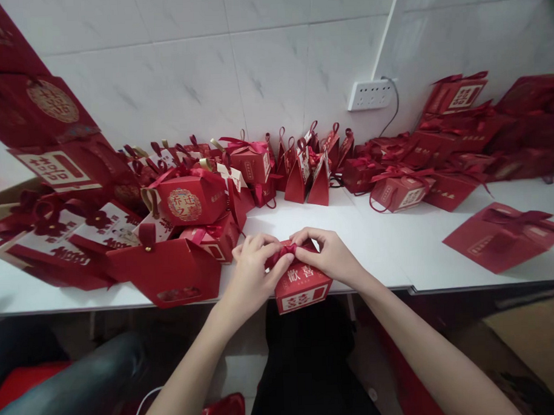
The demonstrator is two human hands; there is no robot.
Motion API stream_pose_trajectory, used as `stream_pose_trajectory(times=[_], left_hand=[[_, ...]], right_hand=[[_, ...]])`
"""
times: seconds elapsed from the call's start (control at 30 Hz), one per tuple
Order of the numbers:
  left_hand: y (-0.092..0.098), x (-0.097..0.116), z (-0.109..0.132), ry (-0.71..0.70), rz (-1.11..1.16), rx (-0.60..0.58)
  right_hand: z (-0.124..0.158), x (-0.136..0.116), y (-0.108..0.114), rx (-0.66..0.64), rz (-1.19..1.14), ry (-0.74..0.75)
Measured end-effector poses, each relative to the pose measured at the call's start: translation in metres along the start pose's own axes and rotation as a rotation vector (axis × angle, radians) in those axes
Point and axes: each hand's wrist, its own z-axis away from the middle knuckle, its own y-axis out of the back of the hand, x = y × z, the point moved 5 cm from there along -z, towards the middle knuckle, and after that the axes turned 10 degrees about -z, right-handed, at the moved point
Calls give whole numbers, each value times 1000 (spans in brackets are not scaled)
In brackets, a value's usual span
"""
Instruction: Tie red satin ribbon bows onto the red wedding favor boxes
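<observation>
The box (307, 285) is red with pale writing (293, 275); the left hand (255, 264) and right hand (324, 253), pinched nearly closed, hold its shiny red ribbon (288, 249).

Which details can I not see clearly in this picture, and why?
All in the head view:
Full shape of the ribbon: partly covered by left hand and right hand.
Far side of held box: behind both hands.
Upper-left box: cut off by picture edge.
Details of rear right box: blurred.
</observation>
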Motion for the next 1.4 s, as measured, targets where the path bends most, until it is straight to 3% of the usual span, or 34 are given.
stream_pose_trajectory(times=[0.13, 0.37, 0.63, 0.77, 0.9, 1.03, 1.23, 1.4], left_hand=[[-3, 2, 3, 66, 8, 25], [0, 7, 10, 104, -100, 206], [5, 14, 10, 144, -109, 190], [1, 13, 11, 208, -4, 161], [-5, 7, 10, 250, 260, 98], [-8, 1, 9, 301, 468, 119], [-12, 3, 5, 263, 524, 136], [-15, -1, 1, 259, 617, 75]], right_hand=[[0, 1, 0, 7, 0, 15], [2, -2, 0, 39, 2, 24], [1, -4, -1, 16, 1, 33], [3, -3, 1, 22, 28, 25], [3, 0, 2, 5, 3, 7], [3, -1, 0, 3, -13, -6], [4, -2, 1, 67, 11, 1], [1, 0, 2, -13, -26, -3]])
